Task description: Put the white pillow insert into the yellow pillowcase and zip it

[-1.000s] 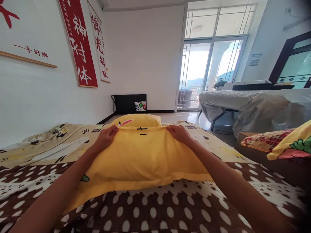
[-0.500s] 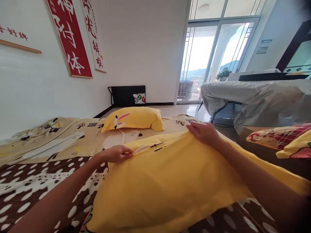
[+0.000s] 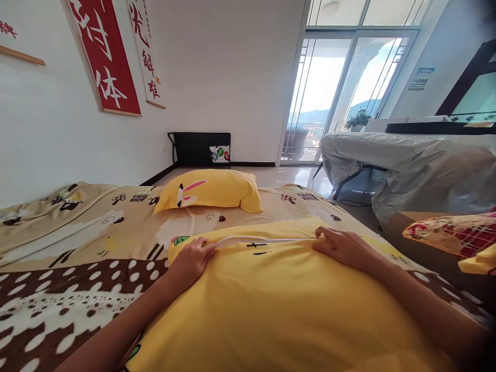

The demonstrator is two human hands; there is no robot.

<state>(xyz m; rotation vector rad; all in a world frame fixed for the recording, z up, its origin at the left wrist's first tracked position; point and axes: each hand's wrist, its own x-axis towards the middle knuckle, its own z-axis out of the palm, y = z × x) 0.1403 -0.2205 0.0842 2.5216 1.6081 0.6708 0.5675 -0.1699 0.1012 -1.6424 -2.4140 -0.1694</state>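
Note:
A yellow pillow in its pillowcase (image 3: 279,299) lies across the bed in front of me, filling the lower middle of the view. Near its far edge runs a long narrow opening with a whitish strip (image 3: 267,239) inside, and small dark marks are printed just below it. My left hand (image 3: 196,258) is closed on the fabric at the opening's left end. At the right end, my right hand (image 3: 341,245) pinches the pillowcase edge with bent fingers. Part of a green and red print shows beyond my left hand.
Another yellow pillow (image 3: 211,191) with a rabbit print lies farther back on the patterned bedspread (image 3: 96,227). A cardboard box (image 3: 418,237) with patterned cloth on it stands at the right. Behind it is a plastic-covered table (image 3: 399,150).
My right hand has lowered and moved slightly right, and the raised fabric has come down flatter. The opening now looks stretched straight between both hands. My view has shifted slightly.

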